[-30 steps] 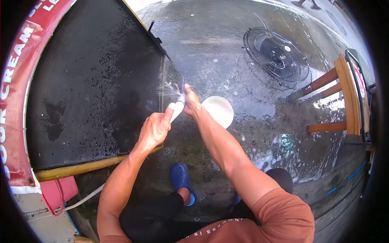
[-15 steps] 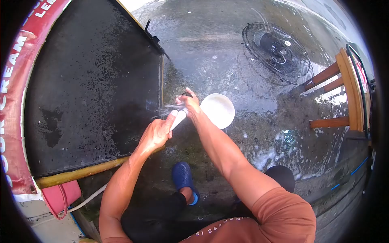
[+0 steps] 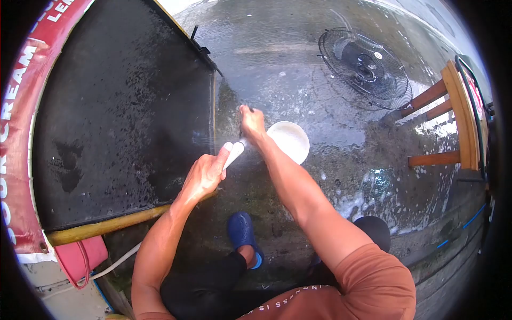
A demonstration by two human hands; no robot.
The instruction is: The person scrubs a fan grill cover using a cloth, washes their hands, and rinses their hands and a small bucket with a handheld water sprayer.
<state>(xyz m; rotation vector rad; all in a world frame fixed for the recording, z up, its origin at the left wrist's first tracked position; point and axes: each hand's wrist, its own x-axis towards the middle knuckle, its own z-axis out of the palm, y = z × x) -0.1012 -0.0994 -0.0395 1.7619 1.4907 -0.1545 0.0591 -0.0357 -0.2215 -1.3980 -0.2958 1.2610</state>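
Note:
In the head view, my left hand (image 3: 205, 173) is closed around a white hose or pipe end (image 3: 233, 154), thumb laid along its top. Water appears to spray from its tip toward my right hand (image 3: 253, 122). That hand is curled, a small dark thing (image 3: 251, 109) just showing at its fingers; its kind cannot be made out. Close beside my right wrist is a white round bowl-like thing (image 3: 290, 143), partly covered by the forearm. To the left of both hands lies a large wet black panel (image 3: 122, 117) with a yellowish wooden edge.
A black fan with a wire guard (image 3: 365, 69) lies on the wet concrete floor (image 3: 277, 80). A wooden stool or frame (image 3: 463, 117) stands at right, with foam (image 3: 354, 208) nearby. A red banner (image 3: 24, 133) and pink container (image 3: 82, 256) are at left. My blue clog (image 3: 241, 232) shows below.
My right hand has moved slightly up and turned, its fingers curling in more. The water spreading at the panel's edge has lessened. My left hand stays nearly in place.

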